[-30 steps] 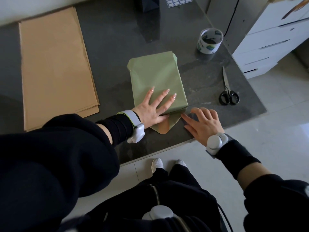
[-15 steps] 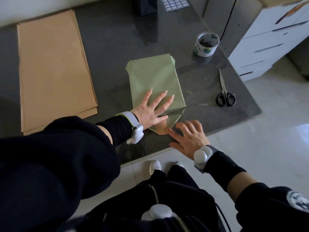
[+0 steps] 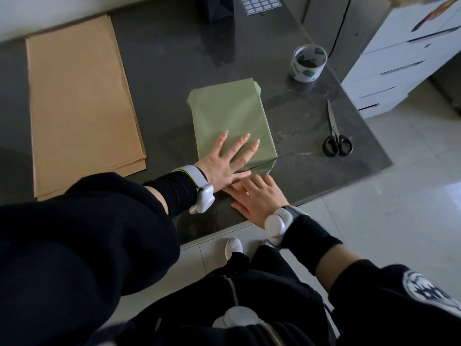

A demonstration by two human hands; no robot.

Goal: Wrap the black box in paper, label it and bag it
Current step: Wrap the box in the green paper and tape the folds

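Observation:
The box lies in the middle of the dark table, fully covered in green paper (image 3: 232,116), so its black surface is hidden. My left hand (image 3: 225,162) presses flat on the near part of its top, fingers spread. My right hand (image 3: 259,198) lies flat against the near end of the parcel, covering the folded paper flap there. A sheet of labels (image 3: 259,3) lies at the table's far edge. Beside it stands a black bag (image 3: 214,8), only partly in view.
A stack of brown paper sheets (image 3: 77,103) lies on the left. A tape roll (image 3: 308,62) stands at the back right, with black-handled scissors (image 3: 335,136) nearer. White drawers (image 3: 404,61) stand right of the table. The near table edge (image 3: 249,226) runs under my right wrist.
My right hand has slid left from the table beside the parcel's near right corner onto the near end flap. The pointed flap is now hidden under it. My left hand has stayed pressing.

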